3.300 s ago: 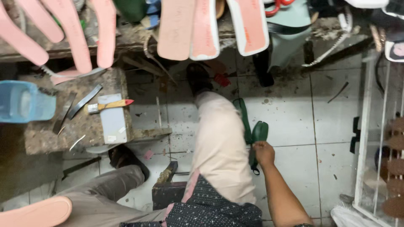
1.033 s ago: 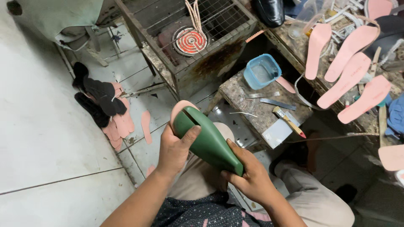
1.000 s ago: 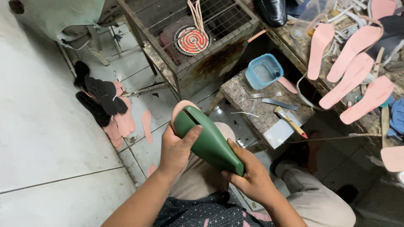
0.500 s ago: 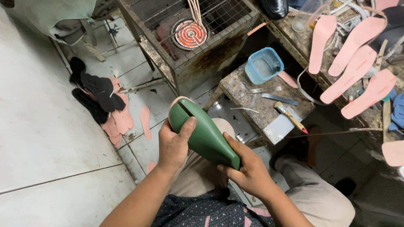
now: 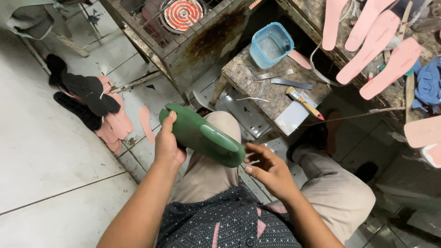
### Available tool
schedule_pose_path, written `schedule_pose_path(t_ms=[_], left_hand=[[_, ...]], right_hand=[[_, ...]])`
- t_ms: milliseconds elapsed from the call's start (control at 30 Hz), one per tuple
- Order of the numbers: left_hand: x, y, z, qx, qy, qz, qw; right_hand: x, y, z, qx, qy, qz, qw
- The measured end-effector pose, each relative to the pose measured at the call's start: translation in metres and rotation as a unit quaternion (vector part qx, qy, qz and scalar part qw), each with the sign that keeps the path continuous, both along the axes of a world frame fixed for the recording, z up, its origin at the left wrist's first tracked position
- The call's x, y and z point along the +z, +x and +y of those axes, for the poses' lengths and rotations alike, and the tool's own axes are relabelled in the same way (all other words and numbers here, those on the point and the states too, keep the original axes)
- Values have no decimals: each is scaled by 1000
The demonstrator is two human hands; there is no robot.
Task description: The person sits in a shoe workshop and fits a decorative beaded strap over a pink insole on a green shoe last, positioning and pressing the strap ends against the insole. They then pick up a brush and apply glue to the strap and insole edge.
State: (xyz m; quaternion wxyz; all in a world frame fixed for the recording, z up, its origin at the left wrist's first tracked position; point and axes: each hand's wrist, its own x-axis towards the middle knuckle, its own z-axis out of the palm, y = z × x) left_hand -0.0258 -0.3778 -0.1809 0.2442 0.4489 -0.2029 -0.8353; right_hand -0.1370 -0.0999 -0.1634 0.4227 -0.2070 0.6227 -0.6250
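Note:
A green plastic shoe last (image 5: 202, 135) lies across my knee, its toe end pointing left. My left hand (image 5: 167, 144) grips it near the toe end, thumb on top. My right hand (image 5: 271, 170) is at the heel end, its fingers curled and the fingertips touching the last's back edge; a small pale thing shows at the fingertips, too small to tell. Both knees in beige trousers are below the last.
A small stone-topped block (image 5: 275, 89) ahead holds a blue tub (image 5: 271, 43), metal blades, a brush and a white pad. Pink insoles (image 5: 376, 41) lie on the bench at right. A glowing coil heater (image 5: 183, 13) sits in a rusty cage. Black and pink insoles (image 5: 98, 108) lie on the floor at left.
The last has tilted flatter across my knee, and its pink underside no longer shows. My right hand has slid off the body to the heel end. The view has shifted toward the workbench.

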Motion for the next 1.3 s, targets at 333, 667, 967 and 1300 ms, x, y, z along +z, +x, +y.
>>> schedule_pose_path(t_ms=[333,667,967,1300], left_hand=[[51,-11,-53,-286,-150,79,943],[69,-17,-25,-341,-394,11,853],[56,13,-31,-300,-585,-106,746],[70,34,-18,-196,-663,-122,712]], right_hand=[[40,18,-50,171,31,-202,964],[48,45,-67,186,29,-118,975],[57,57,-93,196,61,-65,977],[46,72,-66,209,66,-75,973]])
